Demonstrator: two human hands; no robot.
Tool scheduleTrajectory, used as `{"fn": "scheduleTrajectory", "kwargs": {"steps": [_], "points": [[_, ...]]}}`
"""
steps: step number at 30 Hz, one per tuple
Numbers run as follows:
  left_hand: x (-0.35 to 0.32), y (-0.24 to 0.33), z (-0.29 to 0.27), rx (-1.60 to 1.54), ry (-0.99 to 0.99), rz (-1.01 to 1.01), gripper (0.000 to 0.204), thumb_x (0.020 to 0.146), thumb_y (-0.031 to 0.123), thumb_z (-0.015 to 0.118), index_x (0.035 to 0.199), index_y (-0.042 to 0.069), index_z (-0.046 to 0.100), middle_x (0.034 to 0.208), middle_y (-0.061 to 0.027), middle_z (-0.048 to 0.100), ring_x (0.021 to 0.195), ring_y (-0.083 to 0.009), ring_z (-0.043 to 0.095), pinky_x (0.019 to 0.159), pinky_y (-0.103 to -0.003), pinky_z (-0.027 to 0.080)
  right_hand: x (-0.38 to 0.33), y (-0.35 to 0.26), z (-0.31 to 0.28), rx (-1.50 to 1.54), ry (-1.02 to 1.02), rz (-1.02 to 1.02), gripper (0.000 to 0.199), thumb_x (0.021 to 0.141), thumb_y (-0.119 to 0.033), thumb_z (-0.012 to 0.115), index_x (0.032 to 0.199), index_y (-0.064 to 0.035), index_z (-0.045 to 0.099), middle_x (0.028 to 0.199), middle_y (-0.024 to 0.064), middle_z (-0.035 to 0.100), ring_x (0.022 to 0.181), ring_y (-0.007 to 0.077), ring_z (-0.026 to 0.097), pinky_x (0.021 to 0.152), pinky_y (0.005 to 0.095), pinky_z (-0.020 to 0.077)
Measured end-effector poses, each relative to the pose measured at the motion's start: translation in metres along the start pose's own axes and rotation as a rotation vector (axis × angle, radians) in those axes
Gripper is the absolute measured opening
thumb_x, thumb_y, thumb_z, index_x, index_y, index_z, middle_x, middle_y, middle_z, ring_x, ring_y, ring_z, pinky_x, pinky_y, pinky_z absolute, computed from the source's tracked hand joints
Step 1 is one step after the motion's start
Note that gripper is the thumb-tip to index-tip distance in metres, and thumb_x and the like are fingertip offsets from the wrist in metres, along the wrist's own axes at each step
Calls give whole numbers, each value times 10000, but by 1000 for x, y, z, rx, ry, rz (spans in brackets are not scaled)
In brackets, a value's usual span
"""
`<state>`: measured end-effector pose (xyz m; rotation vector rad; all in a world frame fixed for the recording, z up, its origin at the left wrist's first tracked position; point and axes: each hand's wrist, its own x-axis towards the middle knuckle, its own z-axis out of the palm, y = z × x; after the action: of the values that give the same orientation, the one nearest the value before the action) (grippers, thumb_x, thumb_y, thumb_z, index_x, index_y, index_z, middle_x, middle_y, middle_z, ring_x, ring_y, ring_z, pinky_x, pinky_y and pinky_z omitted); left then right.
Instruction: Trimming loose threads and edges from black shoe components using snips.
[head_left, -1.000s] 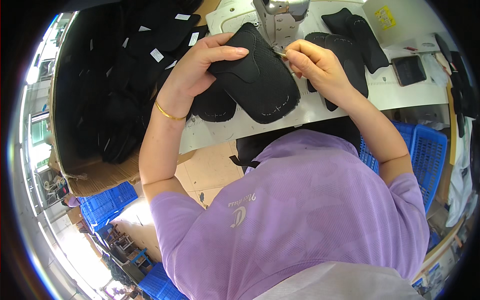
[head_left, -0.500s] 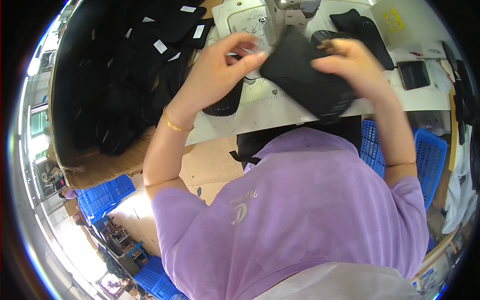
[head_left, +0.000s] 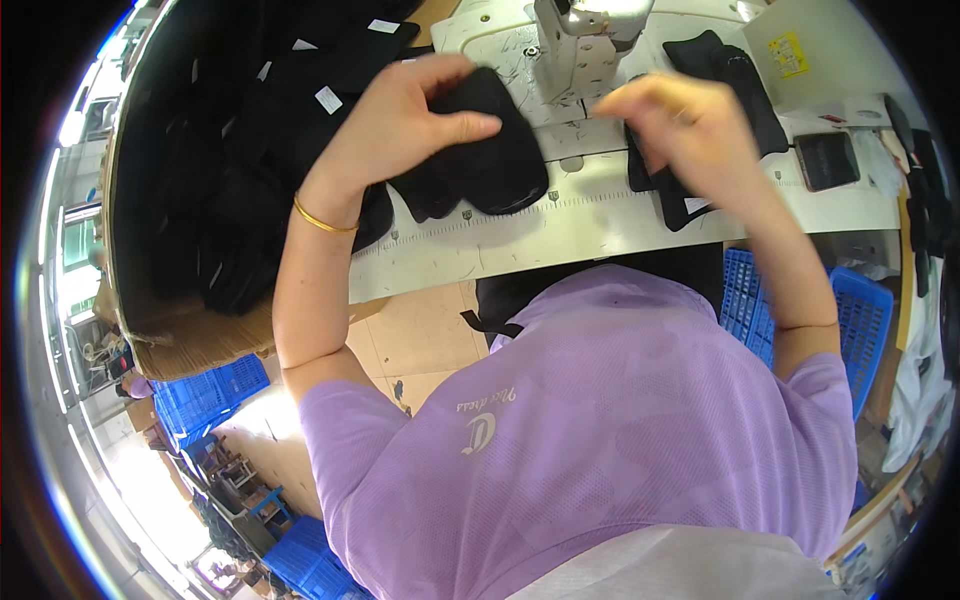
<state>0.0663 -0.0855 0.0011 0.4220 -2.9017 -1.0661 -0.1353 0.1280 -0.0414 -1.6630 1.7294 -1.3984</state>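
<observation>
My left hand (head_left: 405,125) is over the left part of the sewing table, thumb and fingers closed on a rounded black fabric piece (head_left: 515,165). Another black piece pokes out below it, overlapping the table's printed ruler. Blurred by motion, my right hand (head_left: 690,130) hovers to the right of the sewing machine head (head_left: 585,60), its fingers bent. Whether they grip anything cannot be made out. Directly beneath the right hand lies a black piece with a white label (head_left: 690,207), partly hidden by the hand.
At the left, a cardboard box (head_left: 200,338) holds a heap of black pieces (head_left: 240,200) with white labels. More black pieces (head_left: 745,90) lie right of the machine. A dark phone (head_left: 827,161) rests on the right side. Blue crates (head_left: 860,320) stand below the table.
The black piece that was under my right hand by the needle is gone from there. My left hand has moved left and now has a black piece. A labelled piece shows below my right hand.
</observation>
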Motion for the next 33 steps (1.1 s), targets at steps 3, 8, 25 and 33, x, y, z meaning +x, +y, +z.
{"fn": "scheduleTrajectory", "kwargs": {"steps": [3,8,25,33], "points": [[19,23,-11,-512,111,78,302,821,143,768,1060,-4,656,893,8,651,820,-55,594,760,-221,502,-13,-17,29,-37,13,11,272,949,-239,621,999,28,641,780,119,676,628,166,648,581,265,494],[61,29,-31,-752,2,-54,219,934,64,609,1136,-13,644,1008,-60,681,931,-135,630,851,-240,492,-6,-25,30,172,133,86,300,975,-257,580,854,16,609,675,86,647,563,109,555,534,269,433],[62,6,-3,-344,732,273,379,916,348,626,1106,23,670,1039,-34,663,925,-139,607,821,-277,445,10,-38,21,442,193,236,433,984,-311,532,630,-62,509,520,-19,529,499,30,427,470,228,337],[34,13,25,906,924,983,234,840,177,670,1063,123,717,1045,-9,692,881,-149,600,739,-269,464,11,-43,25,557,173,278,447,984,-321,517,619,-64,518,519,-20,522,495,28,427,465,219,326]]}}
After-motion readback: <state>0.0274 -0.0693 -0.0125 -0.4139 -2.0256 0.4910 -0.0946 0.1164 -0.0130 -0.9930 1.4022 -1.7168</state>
